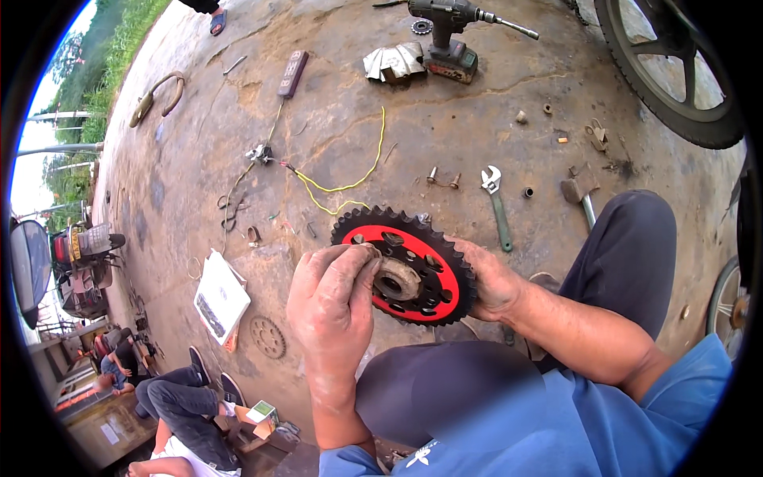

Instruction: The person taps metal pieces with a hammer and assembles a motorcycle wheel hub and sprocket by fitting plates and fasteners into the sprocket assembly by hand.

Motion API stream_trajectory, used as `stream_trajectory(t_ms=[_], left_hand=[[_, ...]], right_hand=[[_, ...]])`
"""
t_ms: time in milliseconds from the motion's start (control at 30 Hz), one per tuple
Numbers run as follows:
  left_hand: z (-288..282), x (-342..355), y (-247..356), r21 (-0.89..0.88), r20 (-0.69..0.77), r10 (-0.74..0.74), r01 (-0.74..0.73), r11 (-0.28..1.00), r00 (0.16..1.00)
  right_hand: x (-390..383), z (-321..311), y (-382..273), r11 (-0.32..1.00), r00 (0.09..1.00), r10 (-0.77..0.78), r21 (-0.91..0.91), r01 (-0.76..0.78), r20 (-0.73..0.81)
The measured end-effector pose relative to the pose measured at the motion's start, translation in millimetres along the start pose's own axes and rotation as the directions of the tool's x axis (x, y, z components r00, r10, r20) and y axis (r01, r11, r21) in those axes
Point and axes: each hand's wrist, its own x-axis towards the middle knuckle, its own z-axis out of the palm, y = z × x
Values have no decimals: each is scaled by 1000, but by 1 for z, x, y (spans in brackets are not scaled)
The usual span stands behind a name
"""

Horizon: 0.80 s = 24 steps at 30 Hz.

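Observation:
In front of my knees I hold a black toothed sprocket (447, 306) with a red ring and several holes, tilted. A worn, greasy metal hub (401, 281) sits at its middle. My right hand (491, 280) grips the sprocket's right rim; its fingers go behind, partly hidden. My left hand (334, 290) is closed in a pinch at the sprocket's left side, with fingertips against the face beside the hub. What is between those fingertips, if anything, is hidden. Beyond the sprocket on the ground lie an adjustable wrench (497, 208) with a green handle and two bolts (443, 178).
A cordless drill (449, 36) stands far ahead, near a wheel (668, 75). A hammer (579, 189) lies by my right knee. Yellow wires (342, 188), a flat sprocket (268, 336) and a white printed box (221, 298) are to the left. Another person's legs (187, 397) are at lower left.

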Motion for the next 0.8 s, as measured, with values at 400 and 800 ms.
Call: stream_trajectory(t_ms=[400,800], left_hand=[[0,0,-3,-86,-63,-158,153,985,985],[0,-4,-8,-155,-31,-151,145,977,988]], right_hand=[[3,8,-1,994,998,-3,107,-4,69],[7,2,6,985,996,-35,172,20,85]])
